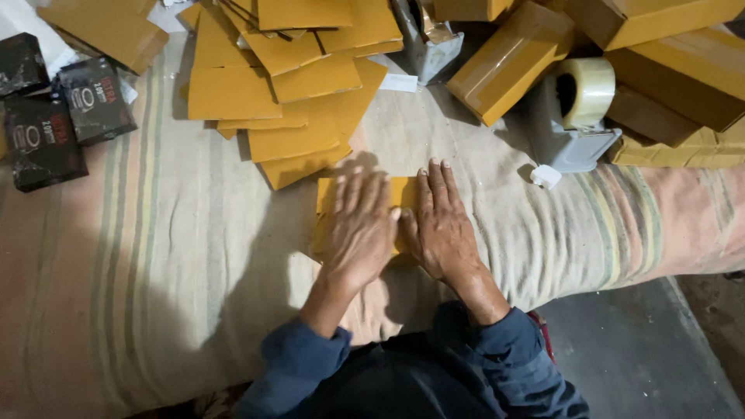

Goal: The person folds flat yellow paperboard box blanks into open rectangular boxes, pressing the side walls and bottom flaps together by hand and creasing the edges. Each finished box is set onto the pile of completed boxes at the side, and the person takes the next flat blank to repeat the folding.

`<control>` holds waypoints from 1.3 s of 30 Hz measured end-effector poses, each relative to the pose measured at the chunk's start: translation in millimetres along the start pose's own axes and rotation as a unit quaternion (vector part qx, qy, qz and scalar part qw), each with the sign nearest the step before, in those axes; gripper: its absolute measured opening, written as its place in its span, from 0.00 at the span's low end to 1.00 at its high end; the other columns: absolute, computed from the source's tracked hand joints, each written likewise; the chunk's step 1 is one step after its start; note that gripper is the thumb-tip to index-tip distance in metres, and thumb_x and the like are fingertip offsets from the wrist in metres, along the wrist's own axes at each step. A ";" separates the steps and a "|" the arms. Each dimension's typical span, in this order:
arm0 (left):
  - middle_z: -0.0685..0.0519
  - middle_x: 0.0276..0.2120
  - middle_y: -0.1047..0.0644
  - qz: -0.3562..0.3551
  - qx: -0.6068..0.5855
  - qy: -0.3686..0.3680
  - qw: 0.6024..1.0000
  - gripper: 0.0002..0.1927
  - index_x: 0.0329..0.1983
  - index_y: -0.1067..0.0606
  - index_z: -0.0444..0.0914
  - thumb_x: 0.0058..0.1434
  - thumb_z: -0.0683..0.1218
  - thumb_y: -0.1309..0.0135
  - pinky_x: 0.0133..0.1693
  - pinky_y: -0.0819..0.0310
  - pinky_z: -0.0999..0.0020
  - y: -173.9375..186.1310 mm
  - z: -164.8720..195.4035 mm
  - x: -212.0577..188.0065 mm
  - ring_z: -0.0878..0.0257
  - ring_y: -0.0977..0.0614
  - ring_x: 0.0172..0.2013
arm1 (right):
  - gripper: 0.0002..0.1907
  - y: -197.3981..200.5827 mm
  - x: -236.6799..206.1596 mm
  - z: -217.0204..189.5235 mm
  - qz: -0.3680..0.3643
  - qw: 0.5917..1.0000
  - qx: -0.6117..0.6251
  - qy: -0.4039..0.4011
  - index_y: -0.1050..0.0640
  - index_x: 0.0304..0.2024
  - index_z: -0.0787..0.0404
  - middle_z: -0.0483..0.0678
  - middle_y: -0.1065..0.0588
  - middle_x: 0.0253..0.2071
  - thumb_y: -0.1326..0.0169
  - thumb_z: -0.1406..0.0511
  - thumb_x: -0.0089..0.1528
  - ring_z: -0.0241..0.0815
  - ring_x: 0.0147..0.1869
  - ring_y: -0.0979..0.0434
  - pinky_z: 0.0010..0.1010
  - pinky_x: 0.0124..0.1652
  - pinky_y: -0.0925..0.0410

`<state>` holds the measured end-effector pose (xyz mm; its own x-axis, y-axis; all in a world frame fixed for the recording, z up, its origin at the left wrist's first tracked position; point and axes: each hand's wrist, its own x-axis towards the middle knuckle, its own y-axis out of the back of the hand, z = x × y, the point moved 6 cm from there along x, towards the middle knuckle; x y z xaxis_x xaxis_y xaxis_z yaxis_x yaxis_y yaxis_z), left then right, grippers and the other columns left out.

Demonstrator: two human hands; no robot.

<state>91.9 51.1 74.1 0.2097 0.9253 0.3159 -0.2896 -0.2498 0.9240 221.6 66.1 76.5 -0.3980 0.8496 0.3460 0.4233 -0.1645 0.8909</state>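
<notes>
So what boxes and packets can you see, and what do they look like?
Flat yellow-brown cardboard piece: under both flat hands, left hand, right hand.
Pile of flat yellow blanks: just beyond.
Taped brown boxes: top right, stacked.
Black square packets: far left.
Grey tape dispenser: right, clear roll.

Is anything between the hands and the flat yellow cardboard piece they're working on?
Nothing visible. The left hand and the right hand both lie flat, palms down, directly on the yellow cardboard piece, which rests on the striped cloth. The pile of cardboard flats and the tape dispenser sit farther away.
</notes>
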 end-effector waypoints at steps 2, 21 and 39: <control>0.40 0.71 0.38 -0.022 -0.012 -0.014 1.000 0.29 0.72 0.39 0.32 0.71 0.51 0.63 0.72 0.65 0.45 -8.7 6.4 11.5 0.43 0.46 0.74 | 0.34 -0.3 -0.6 4.0 -0.008 1.000 0.005 -0.015 0.40 0.69 0.77 0.71 0.47 0.74 0.56 0.58 0.68 0.67 0.80 0.52 0.47 0.73 0.52; 0.43 0.70 0.36 -0.030 -0.007 -0.013 0.999 0.29 0.73 0.39 0.40 0.71 0.55 0.64 0.72 0.62 0.38 -14.0 10.1 25.2 0.44 0.40 0.72 | 0.33 -4.5 -7.0 8.7 0.005 0.998 0.056 -0.010 0.41 0.70 0.77 0.72 0.48 0.75 0.56 0.62 0.68 0.69 0.81 0.54 0.48 0.74 0.52; 0.48 0.58 0.27 -0.038 -0.007 0.050 0.998 0.21 0.62 0.30 0.41 0.66 0.43 0.55 0.60 0.36 0.47 0.6 -62.2 15.3 0.47 0.30 0.59 | 0.26 -37.8 51.7 -47.5 -0.010 0.996 -0.038 0.084 0.28 0.56 0.72 0.62 0.26 0.49 0.52 0.58 0.63 0.61 0.57 0.28 0.50 0.66 0.41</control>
<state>36.8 82.9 66.1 0.1382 0.9655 0.2205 -0.2898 -0.1735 0.9413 146.3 92.4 74.7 -0.5382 0.7585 0.3673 0.3540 -0.1920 0.9153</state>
